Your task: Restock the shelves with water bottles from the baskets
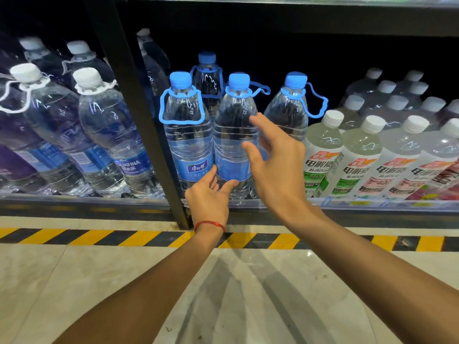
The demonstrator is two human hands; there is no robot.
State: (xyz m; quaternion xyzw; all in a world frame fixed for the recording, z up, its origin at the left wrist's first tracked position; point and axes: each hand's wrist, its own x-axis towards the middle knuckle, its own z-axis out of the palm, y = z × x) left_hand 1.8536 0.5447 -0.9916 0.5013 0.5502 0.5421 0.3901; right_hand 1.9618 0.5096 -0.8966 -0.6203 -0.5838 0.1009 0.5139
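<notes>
Both my hands are at the middle water bottle (232, 135), which stands upright at the front of the bottom shelf (248, 203). It is between two other blue-capped bottles (186, 140) and a fourth one is behind. My left hand (208, 197) is relaxed and grasps nothing; its thumb and fingertips touch the bottle low, at the blue label. My right hand (275, 170) has its fingers spread and loose at the bottle's right side, also holding nothing. I cannot tell if it touches. Left of the black post (139, 108) are Aquafina bottles (106, 125), and at the right are electrolyte drinks (323, 155).
</notes>
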